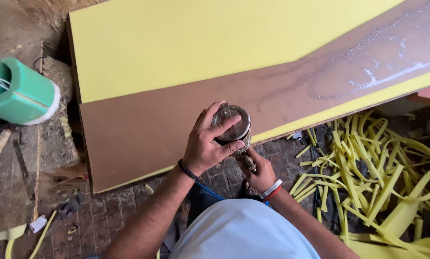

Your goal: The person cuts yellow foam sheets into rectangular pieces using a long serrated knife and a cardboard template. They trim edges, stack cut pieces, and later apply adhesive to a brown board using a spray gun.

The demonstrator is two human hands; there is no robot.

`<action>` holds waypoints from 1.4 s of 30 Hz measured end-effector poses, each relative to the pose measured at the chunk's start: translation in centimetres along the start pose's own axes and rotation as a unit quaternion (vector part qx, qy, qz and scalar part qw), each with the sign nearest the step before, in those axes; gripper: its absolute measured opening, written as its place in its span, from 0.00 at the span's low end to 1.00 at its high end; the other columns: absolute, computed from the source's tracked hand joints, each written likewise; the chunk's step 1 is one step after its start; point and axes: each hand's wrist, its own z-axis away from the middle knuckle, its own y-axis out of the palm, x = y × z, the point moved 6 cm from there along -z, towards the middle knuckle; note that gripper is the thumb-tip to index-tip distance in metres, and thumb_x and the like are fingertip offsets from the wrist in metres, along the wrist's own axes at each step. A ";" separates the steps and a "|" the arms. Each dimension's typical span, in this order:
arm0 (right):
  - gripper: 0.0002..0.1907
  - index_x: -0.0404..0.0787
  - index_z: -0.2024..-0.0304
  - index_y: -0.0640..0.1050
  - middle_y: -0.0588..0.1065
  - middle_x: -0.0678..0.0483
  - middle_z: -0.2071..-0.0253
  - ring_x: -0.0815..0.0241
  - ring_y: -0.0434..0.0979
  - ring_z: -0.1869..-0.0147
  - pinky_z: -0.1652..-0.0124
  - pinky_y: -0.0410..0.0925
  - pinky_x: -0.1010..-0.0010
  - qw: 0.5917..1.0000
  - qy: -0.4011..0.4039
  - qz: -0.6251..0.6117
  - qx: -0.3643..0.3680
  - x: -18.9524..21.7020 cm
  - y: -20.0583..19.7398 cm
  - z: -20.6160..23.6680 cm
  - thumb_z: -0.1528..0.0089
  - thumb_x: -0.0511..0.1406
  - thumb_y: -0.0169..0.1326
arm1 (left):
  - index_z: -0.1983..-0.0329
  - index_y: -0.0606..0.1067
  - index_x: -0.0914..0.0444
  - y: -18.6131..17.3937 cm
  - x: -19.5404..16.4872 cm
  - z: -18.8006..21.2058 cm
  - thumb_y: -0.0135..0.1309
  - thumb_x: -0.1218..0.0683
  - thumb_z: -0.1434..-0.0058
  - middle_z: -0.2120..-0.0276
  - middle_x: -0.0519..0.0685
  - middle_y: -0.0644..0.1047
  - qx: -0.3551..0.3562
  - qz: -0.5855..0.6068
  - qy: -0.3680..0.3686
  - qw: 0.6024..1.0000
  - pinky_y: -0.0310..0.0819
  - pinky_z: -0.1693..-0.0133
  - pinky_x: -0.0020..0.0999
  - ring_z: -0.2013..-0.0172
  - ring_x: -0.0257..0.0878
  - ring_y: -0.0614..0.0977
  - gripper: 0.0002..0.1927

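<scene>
My left hand is wrapped over the round metal cup of a spray gun, fingers on its lid. My right hand sits below it, gripping the gun's handle. Both are held above the near edge of a long brown board that lies across a yellow foam slab. A shiny wet patch spreads over the board's far right part. A black band is on my left wrist, white and red bands on my right.
A pile of yellow foam strips lies on the brick floor at the right. A green foam roll rests at the far left. A blue hose runs under my arms. Scraps and sticks litter the floor at the left.
</scene>
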 end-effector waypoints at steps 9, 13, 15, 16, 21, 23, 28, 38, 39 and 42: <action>0.32 0.43 0.32 0.69 0.81 0.46 0.50 0.54 0.85 0.48 0.51 0.74 0.67 0.995 -0.061 0.001 0.078 -3.5 -2.7 2.3 0.39 0.31 0.60 | 0.43 0.81 0.56 2.7 -4.2 4.1 0.65 0.38 0.40 0.32 0.66 0.68 -0.046 -0.057 -0.010 0.997 0.73 0.35 0.49 0.34 0.59 0.75 0.26; 0.34 0.42 0.31 0.68 0.81 0.45 0.48 0.54 0.83 0.45 0.48 0.72 0.66 0.991 -0.063 -0.043 0.109 -3.7 -2.2 2.1 0.40 0.30 0.59 | 0.44 0.81 0.56 2.9 -3.6 3.8 0.66 0.38 0.41 0.33 0.64 0.71 -0.084 0.011 -0.111 0.990 0.77 0.37 0.45 0.37 0.54 0.79 0.27; 0.33 0.42 0.31 0.67 0.81 0.45 0.48 0.55 0.82 0.46 0.48 0.73 0.67 0.990 -0.038 -0.076 0.115 -3.9 -1.9 2.0 0.39 0.31 0.58 | 0.46 0.81 0.56 2.9 -3.6 3.9 0.67 0.38 0.44 0.34 0.63 0.72 -0.085 -0.016 -0.135 0.987 0.79 0.40 0.43 0.39 0.52 0.80 0.28; 0.33 0.41 0.31 0.67 0.81 0.45 0.48 0.56 0.82 0.46 0.48 0.73 0.67 0.991 -0.047 -0.061 0.112 -3.8 -1.8 2.1 0.39 0.31 0.59 | 0.46 0.82 0.56 2.8 -4.0 4.0 0.68 0.39 0.44 0.34 0.64 0.71 -0.084 -0.043 -0.116 0.989 0.78 0.40 0.44 0.38 0.53 0.80 0.27; 0.34 0.40 0.31 0.67 0.81 0.44 0.47 0.55 0.83 0.45 0.47 0.72 0.66 0.987 -0.063 -0.072 0.132 -3.6 -1.1 3.0 0.39 0.30 0.59 | 0.47 0.83 0.57 2.4 -5.7 5.8 0.68 0.40 0.44 0.34 0.65 0.70 -0.076 -0.121 -0.083 0.986 0.76 0.39 0.45 0.38 0.53 0.78 0.26; 0.34 0.40 0.31 0.67 0.81 0.44 0.48 0.55 0.83 0.45 0.48 0.73 0.66 0.986 -0.067 -0.060 0.137 -3.6 -1.0 3.4 0.40 0.30 0.59 | 0.47 0.83 0.58 2.1 -5.9 6.4 0.69 0.41 0.45 0.34 0.64 0.71 -0.078 -0.117 -0.082 0.987 0.76 0.39 0.45 0.38 0.53 0.79 0.25; 0.35 0.38 0.31 0.66 0.79 0.41 0.46 0.50 0.82 0.43 0.47 0.73 0.64 0.987 -0.104 -0.038 0.117 -3.3 -0.7 3.9 0.40 0.29 0.59 | 0.46 0.81 0.58 1.4 -5.0 7.3 0.69 0.43 0.43 0.32 0.63 0.70 -0.091 -0.014 -0.111 0.990 0.78 0.37 0.43 0.36 0.52 0.79 0.25; 0.37 0.39 0.30 0.65 0.80 0.41 0.50 0.48 0.83 0.46 0.49 0.74 0.62 0.990 -0.105 0.010 0.094 -2.8 -0.4 4.4 0.41 0.31 0.61 | 0.44 0.80 0.54 1.7 -4.5 8.2 0.68 0.40 0.45 0.31 0.63 0.68 -0.101 -0.020 -0.106 0.989 0.74 0.37 0.47 0.35 0.53 0.76 0.27; 0.37 0.39 0.30 0.65 0.80 0.41 0.50 0.48 0.83 0.47 0.50 0.74 0.62 0.990 -0.105 0.015 0.091 -2.6 -0.4 4.5 0.41 0.32 0.61 | 0.45 0.80 0.55 1.9 -4.9 8.1 0.69 0.40 0.46 0.31 0.65 0.67 -0.096 -0.066 -0.084 0.990 0.74 0.36 0.48 0.35 0.54 0.74 0.28; 0.37 0.40 0.29 0.64 0.81 0.42 0.51 0.49 0.84 0.48 0.51 0.75 0.62 0.993 -0.071 0.021 0.094 -2.7 -0.1 4.6 0.41 0.32 0.60 | 0.41 0.79 0.56 2.0 -5.3 8.1 0.66 0.39 0.42 0.30 0.66 0.66 -0.085 -0.112 -0.085 0.986 0.69 0.33 0.51 0.30 0.58 0.69 0.29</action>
